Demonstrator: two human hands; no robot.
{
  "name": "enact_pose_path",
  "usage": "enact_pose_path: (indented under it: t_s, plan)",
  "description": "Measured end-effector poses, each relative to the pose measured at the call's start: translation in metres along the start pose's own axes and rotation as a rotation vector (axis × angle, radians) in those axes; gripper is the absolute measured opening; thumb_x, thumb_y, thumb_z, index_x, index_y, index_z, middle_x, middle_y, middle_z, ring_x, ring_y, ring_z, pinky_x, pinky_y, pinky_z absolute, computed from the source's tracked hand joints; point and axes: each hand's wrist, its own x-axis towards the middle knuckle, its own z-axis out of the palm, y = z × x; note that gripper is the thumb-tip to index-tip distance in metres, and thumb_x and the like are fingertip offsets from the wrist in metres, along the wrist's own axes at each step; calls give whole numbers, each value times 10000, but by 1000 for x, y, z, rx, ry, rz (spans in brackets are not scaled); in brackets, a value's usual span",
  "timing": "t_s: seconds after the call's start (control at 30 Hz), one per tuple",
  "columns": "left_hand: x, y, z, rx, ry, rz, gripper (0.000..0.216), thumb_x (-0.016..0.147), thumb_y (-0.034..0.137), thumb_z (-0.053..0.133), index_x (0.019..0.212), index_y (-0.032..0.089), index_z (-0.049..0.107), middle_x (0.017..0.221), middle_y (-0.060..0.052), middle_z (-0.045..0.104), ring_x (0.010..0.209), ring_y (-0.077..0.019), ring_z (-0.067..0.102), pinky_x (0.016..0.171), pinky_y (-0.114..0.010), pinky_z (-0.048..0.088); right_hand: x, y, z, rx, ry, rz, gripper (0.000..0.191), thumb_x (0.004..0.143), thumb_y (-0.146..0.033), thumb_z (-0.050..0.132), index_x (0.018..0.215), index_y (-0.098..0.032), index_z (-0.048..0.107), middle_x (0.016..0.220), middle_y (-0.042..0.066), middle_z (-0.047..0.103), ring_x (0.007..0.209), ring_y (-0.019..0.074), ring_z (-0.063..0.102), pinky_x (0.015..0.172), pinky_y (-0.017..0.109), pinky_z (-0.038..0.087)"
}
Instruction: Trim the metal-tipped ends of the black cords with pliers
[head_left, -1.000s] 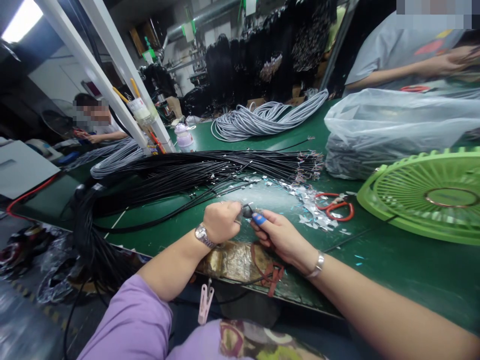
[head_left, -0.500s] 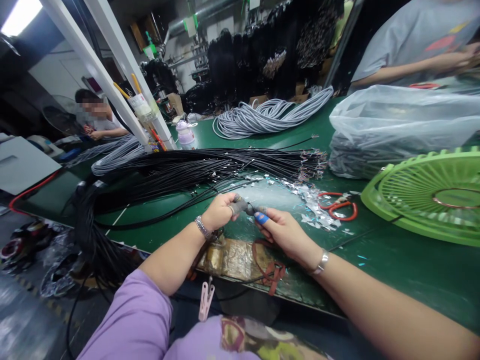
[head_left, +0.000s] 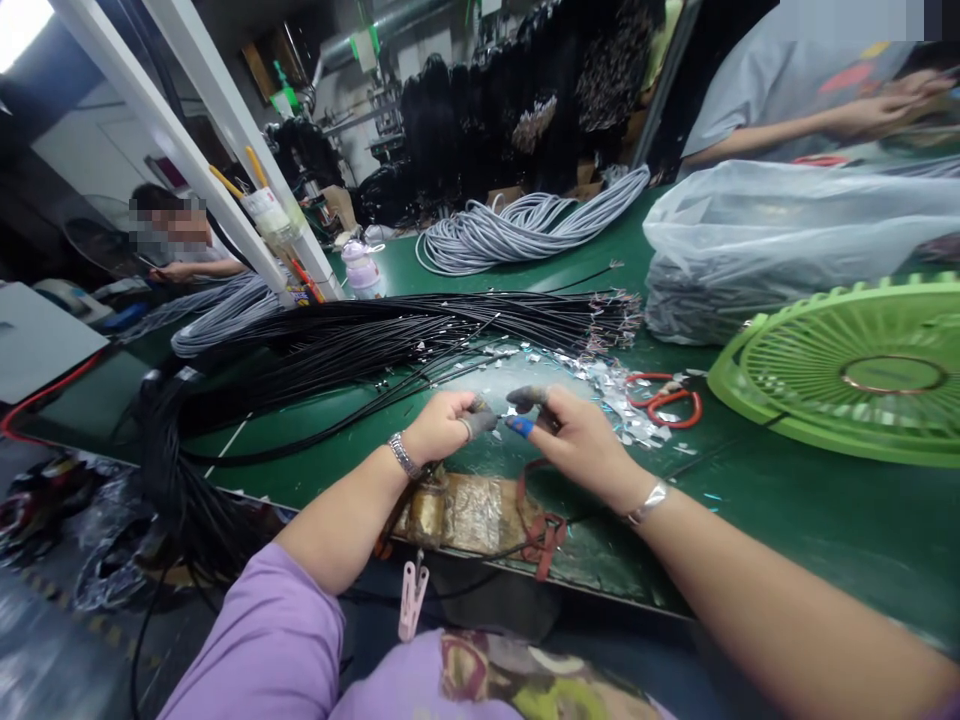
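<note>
My left hand, with grey coverings on its fingertips, is closed in a pinch. The dark, thin end of a black cable shows at its fingertips; most of the cable there is hidden by the hand. Just to the right is my right hand, its thumb wrapped in blue tape and its forefinger covered in grey. Thumb and forefinger stand slightly apart around the cable's tip, with a small pale scrap between them. Below both hands, a board wrapped in worn tape lies at the table edge, with a reddish strap.
Behind my hands lies a bundle of black cables with stripped ends. Foil scraps, red-handled scissors and a green fan are to the right. Farther back are coiled grey cable, a plastic bag and two people working.
My right thumb and forefinger have parted from their pinch, and the hand has drawn slightly away from the left. My left hand keeps its pinch. The view has shifted slightly.
</note>
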Motion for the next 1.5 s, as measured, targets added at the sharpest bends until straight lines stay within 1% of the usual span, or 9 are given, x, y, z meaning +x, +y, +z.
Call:
enact_pose_path:
  t_s: [0.17, 0.27, 0.4, 0.6, 0.9, 1.03, 1.23, 1.37, 1.5]
  plan:
    - [-7, -2, -3, 437, -4, 176, 291, 799, 407, 547, 653, 156, 559, 531, 33, 461, 492, -82, 373, 497, -219, 280, 1, -2, 2, 25, -97, 28, 245, 678, -337, 589, 519, -226, 439, 540, -5, 451, 561, 140, 382, 530, 276, 278]
    - [-13, 3, -5, 739, -80, 358, 229, 814, 307, 526, 637, 172, 579, 569, -2, 538, 536, -107, 458, 533, -233, 314, -1, 2, 7, 308, -288, 331, 233, 665, -369, 573, 535, -222, 448, 482, -36, 398, 465, 100, 310, 448, 244, 225]
    - [-15, 6, -6, 544, -122, 340, 285, 832, 402, 524, 678, 168, 581, 574, -13, 565, 532, -108, 494, 536, -227, 356, -1, 8, 12, 638, -412, 632, 279, 655, -418, 626, 579, -216, 449, 453, -73, 356, 385, 54, 215, 389, 218, 129]
    - [-5, 2, -4, 1, -82, -5, 495, 716, 650, 587, 713, 161, 512, 452, 56, 465, 377, -57, 367, 419, -197, 289, 0, 0, 2, 473, 2, 230, 337, 628, -408, 728, 880, -223, 604, 703, -3, 563, 531, 108, 406, 489, 257, 339]
    - [-2, -6, 2, -20, -79, -32, 503, 687, 643, 628, 693, 152, 517, 442, 59, 463, 386, -51, 376, 432, -193, 302, -7, 3, 11, 261, 41, 74, 322, 715, -413, 674, 986, -251, 607, 820, 48, 652, 679, 191, 562, 647, 348, 458]
    - [-2, -7, 3, 143, -15, 55, 458, 767, 609, 553, 708, 156, 528, 479, 41, 476, 427, -73, 411, 455, -206, 315, -3, 3, 13, 407, 18, 167, 392, 662, -417, 706, 980, -244, 556, 799, 35, 633, 720, 187, 584, 678, 343, 473]
    - [-12, -1, 8, 897, 193, 268, 175, 813, 299, 512, 712, 177, 588, 625, -24, 599, 578, -141, 523, 537, -253, 328, 0, 1, 15, 515, -68, 430, 454, 581, -376, 713, 968, -207, 547, 698, -21, 565, 542, 119, 465, 473, 255, 341]
    - [-17, 2, 9, 1170, 93, 332, 95, 706, 164, 532, 751, 186, 613, 670, -39, 629, 614, -170, 560, 539, -271, 326, 1, 2, 12, 397, -41, 366, 371, 574, -290, 680, 916, -211, 558, 643, -28, 556, 559, 133, 481, 522, 272, 365]
    - [-16, 3, 3, 1065, -65, 385, 76, 731, 193, 533, 719, 180, 607, 644, -28, 616, 589, -155, 536, 533, -266, 306, 4, 2, 8, 327, -40, 301, 318, 579, -231, 611, 891, -211, 558, 624, -33, 546, 584, 141, 495, 564, 280, 381]
